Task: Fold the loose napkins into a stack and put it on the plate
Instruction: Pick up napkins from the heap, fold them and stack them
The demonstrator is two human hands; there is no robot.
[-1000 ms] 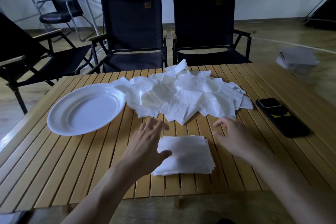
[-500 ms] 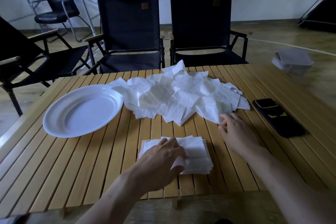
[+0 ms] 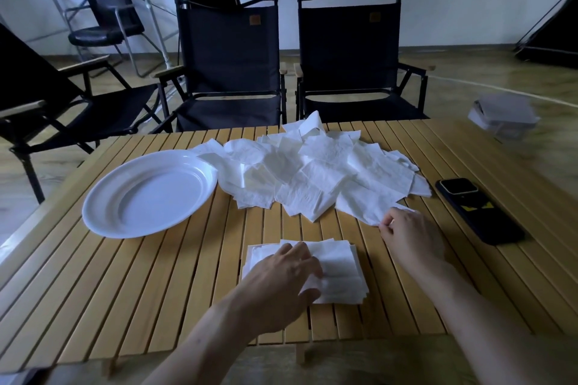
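A heap of loose white napkins [image 3: 316,172] lies across the middle of the slatted wooden table [image 3: 150,284]. To its left sits an empty white plate [image 3: 147,194]. Near the front edge lies a squared stack of folded napkins [image 3: 341,272]. My left hand [image 3: 281,275] rests flat on the stack's left part, fingers spread, covering it. My right hand [image 3: 406,234] is at the near right corner of the heap, fingertips pinching the edge of a loose napkin [image 3: 369,209].
A black phone [image 3: 478,212] lies on the table's right side, close to my right hand. Two black folding chairs [image 3: 228,59] stand behind the table, another at the left. A grey box [image 3: 503,116] sits on the floor at right.
My left hand slid from beside the folded stack onto its top. My right hand moved forward and to the right, reaching the heap's near corner and pinching a napkin edge.
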